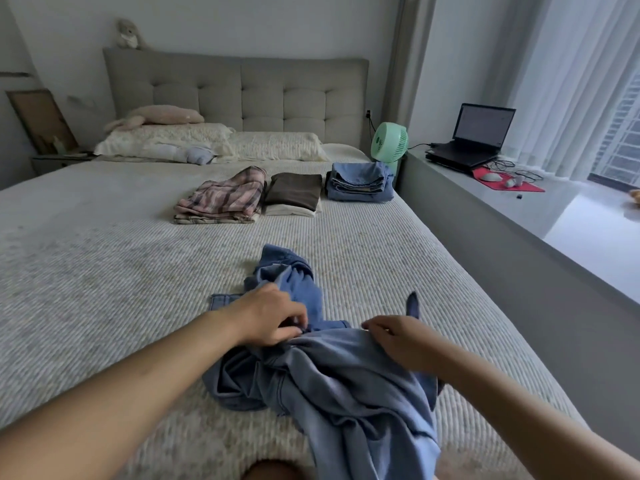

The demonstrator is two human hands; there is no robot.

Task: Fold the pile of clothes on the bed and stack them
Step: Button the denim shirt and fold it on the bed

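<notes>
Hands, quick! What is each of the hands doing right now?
Left hand: closed, pinching the crumpled blue denim garment at its top edge.
Right hand: fingers curled on the same garment; a firm grip cannot be told.

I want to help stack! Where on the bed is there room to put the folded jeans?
Bare bedspread lies left of the plaid stack, and between the three stacks and the crumpled jeans. It is crowded around the brown stack and denim stack.

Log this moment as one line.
left hand: gripping denim garment | right hand: gripping same | garment: crumpled, unfolded | three folded stacks: mid-bed
</notes>
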